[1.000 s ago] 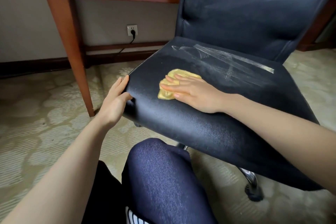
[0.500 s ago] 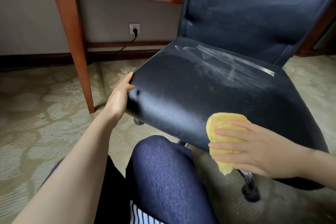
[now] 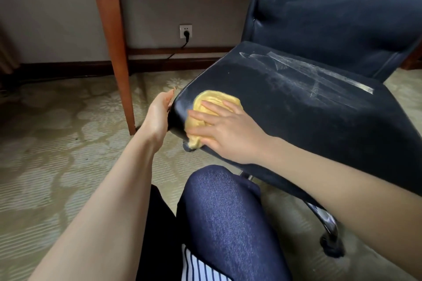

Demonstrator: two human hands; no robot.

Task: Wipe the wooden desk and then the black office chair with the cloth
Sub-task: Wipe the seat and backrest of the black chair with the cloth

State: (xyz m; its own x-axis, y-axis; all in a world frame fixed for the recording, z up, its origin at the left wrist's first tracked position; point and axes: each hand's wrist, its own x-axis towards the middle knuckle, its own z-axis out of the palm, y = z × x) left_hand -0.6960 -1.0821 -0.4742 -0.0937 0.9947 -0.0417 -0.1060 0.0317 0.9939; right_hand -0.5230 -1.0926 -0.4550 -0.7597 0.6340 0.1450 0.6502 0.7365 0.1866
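From my feed, the yellow cloth (image 3: 211, 104) is a soft, rumpled pad with rounded folds. It lies on the front left corner of the black office chair (image 3: 331, 18). Its long axis runs from the flat of the seat (image 3: 296, 116) toward me, and its near end droops over the seat's front lip.

My right hand (image 3: 228, 134) lies flat on the cloth, fingers straight and slightly spread, pointing left across the corner and pressing the cloth onto the leather. My left hand (image 3: 158, 116) holds the seat's left edge just beside the cloth. The thumb is up along the rim, and the other fingers are tucked out of sight behind it.

The seat is smooth, faintly grained leather, rounded at the corner. Pale scuffed streaks and a dull strip that looks like tape (image 3: 319, 73) cross its rear half. That half lies uncovered to the right of the hand.

The desk leg (image 3: 114, 52), square, red-brown polished wood, stands near the left hand, with a gap of patterned carpet (image 3: 57, 143) between them. A white wall socket (image 3: 185, 31) with a black plug sits under the desk. My knee (image 3: 223, 212), in dark blue denim, is just below the seat's front edge. A chrome base arm ends in a black caster (image 3: 332, 246) at lower right.
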